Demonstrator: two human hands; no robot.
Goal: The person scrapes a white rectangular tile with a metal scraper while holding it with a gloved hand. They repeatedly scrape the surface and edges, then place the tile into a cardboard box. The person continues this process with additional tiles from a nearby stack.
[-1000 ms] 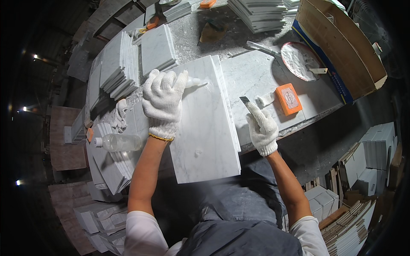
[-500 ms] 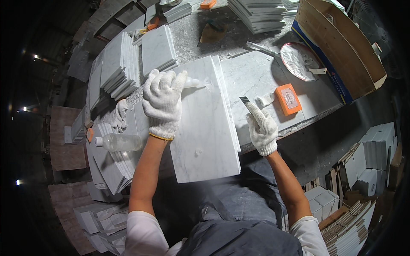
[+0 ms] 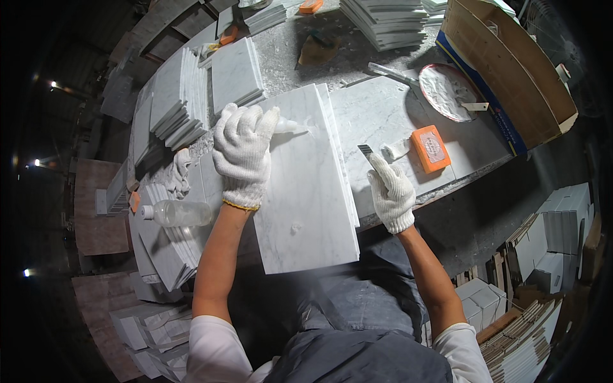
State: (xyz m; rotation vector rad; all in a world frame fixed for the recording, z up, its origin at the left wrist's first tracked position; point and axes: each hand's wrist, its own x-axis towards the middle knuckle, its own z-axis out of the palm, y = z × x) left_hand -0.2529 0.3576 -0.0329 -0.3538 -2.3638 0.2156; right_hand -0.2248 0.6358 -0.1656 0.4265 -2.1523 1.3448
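Observation:
My left hand (image 3: 244, 143), in a white knit glove, is closed around a small translucent squeeze bottle (image 3: 284, 125). The bottle lies over on its side, and its thin nozzle points right at a small wet-looking spot on the top marble tile (image 3: 306, 198). This white, grey-veined tile lies on others, near end jutting past the table edge. A second small mark shows lower on its face. To the right, my gloved right hand (image 3: 393, 198) is closed on a small flat scraper (image 3: 366, 150) with a dark tip; the glove hides the rest of it.
An orange sanding block (image 3: 431, 149) lies right of the right hand, beyond it a round tub of white paste (image 3: 424, 96) and an open cardboard box (image 3: 511, 64). Tile stacks (image 3: 175, 96) stand at left and back. A clear bottle (image 3: 182, 213) lies beside my left forearm.
The squeeze bottle's nozzle has shifted slightly over the tile, and the wet spot looks a little different. My right hand and the scraper have not visibly moved.

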